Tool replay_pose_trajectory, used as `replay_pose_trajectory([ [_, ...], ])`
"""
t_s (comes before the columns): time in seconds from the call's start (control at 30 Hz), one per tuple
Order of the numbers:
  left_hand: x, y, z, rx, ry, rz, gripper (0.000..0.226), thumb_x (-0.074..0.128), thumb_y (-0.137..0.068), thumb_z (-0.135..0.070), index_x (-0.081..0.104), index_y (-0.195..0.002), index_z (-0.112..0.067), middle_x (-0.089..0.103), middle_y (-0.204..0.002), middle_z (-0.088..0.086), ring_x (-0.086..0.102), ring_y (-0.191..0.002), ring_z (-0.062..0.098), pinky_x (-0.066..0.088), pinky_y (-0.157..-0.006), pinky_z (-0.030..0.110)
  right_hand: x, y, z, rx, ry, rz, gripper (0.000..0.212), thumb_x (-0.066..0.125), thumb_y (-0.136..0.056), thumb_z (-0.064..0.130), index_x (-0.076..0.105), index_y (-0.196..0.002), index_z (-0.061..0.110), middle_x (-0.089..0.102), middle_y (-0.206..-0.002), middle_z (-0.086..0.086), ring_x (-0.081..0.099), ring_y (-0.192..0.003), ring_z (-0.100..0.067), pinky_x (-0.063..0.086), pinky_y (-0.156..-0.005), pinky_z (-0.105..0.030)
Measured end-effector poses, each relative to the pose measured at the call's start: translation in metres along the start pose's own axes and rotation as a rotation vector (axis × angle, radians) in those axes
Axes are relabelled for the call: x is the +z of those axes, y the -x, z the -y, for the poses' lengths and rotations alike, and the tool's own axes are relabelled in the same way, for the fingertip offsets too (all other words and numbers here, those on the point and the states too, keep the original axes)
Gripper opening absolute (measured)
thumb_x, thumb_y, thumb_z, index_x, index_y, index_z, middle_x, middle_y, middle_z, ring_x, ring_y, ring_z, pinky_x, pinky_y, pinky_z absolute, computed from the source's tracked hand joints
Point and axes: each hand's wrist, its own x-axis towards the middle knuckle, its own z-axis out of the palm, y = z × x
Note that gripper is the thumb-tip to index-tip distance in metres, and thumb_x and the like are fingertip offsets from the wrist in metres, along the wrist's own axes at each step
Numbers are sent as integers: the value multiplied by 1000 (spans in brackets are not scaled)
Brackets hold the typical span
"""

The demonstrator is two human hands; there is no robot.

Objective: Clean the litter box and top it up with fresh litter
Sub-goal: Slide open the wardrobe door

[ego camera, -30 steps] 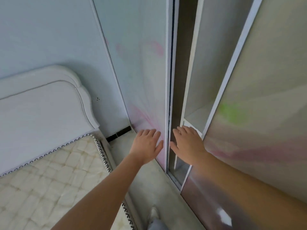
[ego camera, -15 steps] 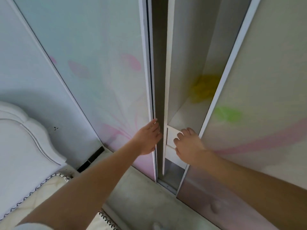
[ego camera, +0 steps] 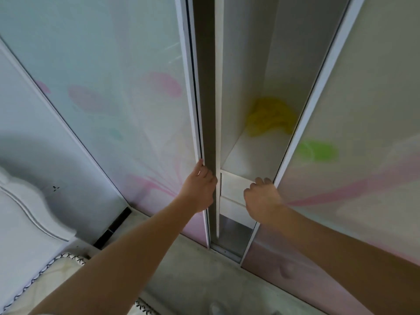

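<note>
**Both hands on the wardrobe doors, litter box out of sight**

Two frosted sliding doors with faint pink and green flower prints stand ahead. The left door (ego camera: 127,87) and the right door (ego camera: 363,110) are parted by a narrow gap. Through it show a white upright partition (ego camera: 218,110), a pale shelf (ego camera: 250,160) with a blurred yellow bundle (ego camera: 270,117) at its back, and two white drawer fronts (ego camera: 234,185) below the shelf. The doors cover everything else inside. Low on the left are a white padded headboard (ego camera: 22,201) and the corner of a quilted mattress (ego camera: 45,280). A grey floor (ego camera: 193,280) runs up to the door track.

I cannot tell where the litter box is, or how it looks.

The left hand (ego camera: 198,189) has its fingers curled round the inner edge of the left door. The right hand (ego camera: 261,201) has its fingers hooked on the edge of the right door, just in front of the drawers.

A second ago both hands lay flat with fingers straight, and much more of the bed was in view. Since half a second ago the gap looks about as wide and the hands have barely shifted.
</note>
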Motion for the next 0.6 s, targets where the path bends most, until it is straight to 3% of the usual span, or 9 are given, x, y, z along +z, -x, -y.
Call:
replay_pose_trajectory([
  [0.1,-4,-20,-17,8,193,-93,51,46,-99,-41,46,-140,-11,52,-140,14,44,-133,34,11,-122,58,3,6,-4,41,-98,-97,27,48,-95,27,61,-113,11,63,-112,-10,51,-107,-28,38,-94,-41],
  [0.27,5,-69,-49,126,535,-130,58,47,-103,-33,28,-155,-15,22,-164,12,22,-150,30,16,-123,43,11,18,-10,47,-104,-124,29,48,-94,26,60,-113,8,62,-110,-13,53,-105,-30,38,-93,-40],
  [0.43,24,-96,-75,81,635,-83,63,46,-103,-35,22,-158,-15,17,-166,9,15,-152,27,6,-124,38,20,18,-12,59,-99,-70,23,81,-56,26,66,-66,12,62,-62,-7,58,-61,-25,45,-64,-33],
  [0.6,33,-93,-79,63,656,-97,62,45,-103,-32,20,-158,-19,16,-166,6,12,-153,24,7,-126,42,21,23,-16,89,-64,15,17,51,-92,21,61,-102,11,66,-100,-9,58,-95,-26,37,-85,-36],
])
